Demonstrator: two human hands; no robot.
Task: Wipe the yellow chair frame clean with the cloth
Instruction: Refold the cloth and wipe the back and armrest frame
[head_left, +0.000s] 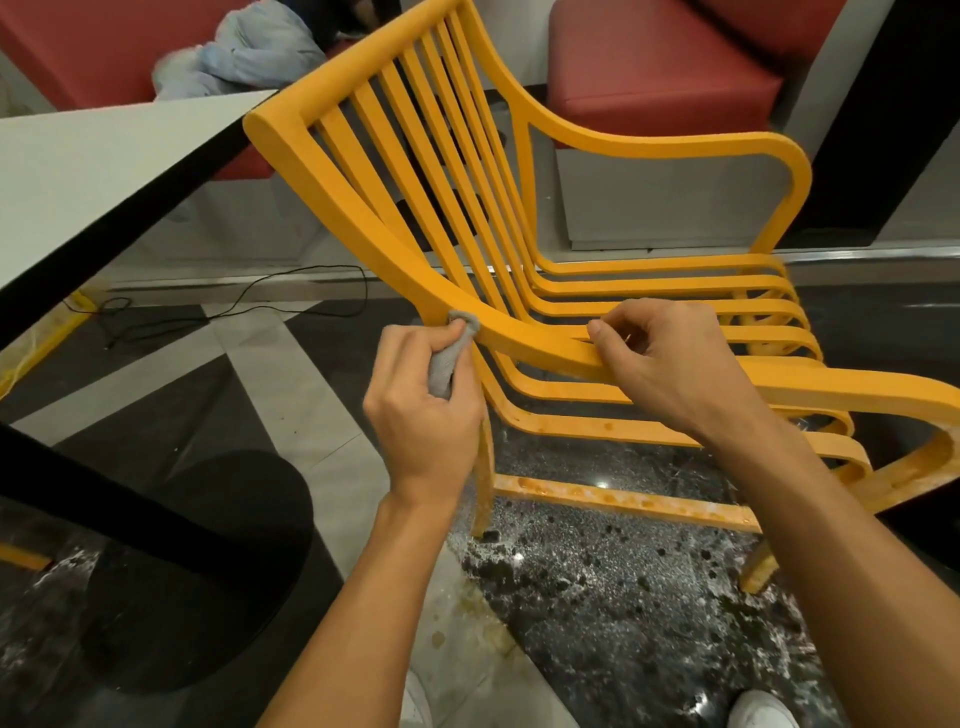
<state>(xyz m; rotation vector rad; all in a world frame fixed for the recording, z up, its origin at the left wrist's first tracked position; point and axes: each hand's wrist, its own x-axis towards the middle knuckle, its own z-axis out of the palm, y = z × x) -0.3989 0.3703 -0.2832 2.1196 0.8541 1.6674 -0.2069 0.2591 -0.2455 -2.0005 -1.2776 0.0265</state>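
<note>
The yellow slatted chair frame (363, 208) stands before me on the floor, its back leaning left and its seat slats running right. My left hand (426, 410) grips a bunched grey cloth (449, 364) and presses it against the near side rail where the back curves into the seat. My right hand (670, 364) holds the same rail a little further right, fingers curled over its top edge and thumb on its near side.
A white table (78, 166) with a black edge and a round black base (208, 561) stands at left. Red bench seats (665, 67) line the back wall. A thin black cable (234, 306) lies on the floor. The dark floor under the chair is spattered white.
</note>
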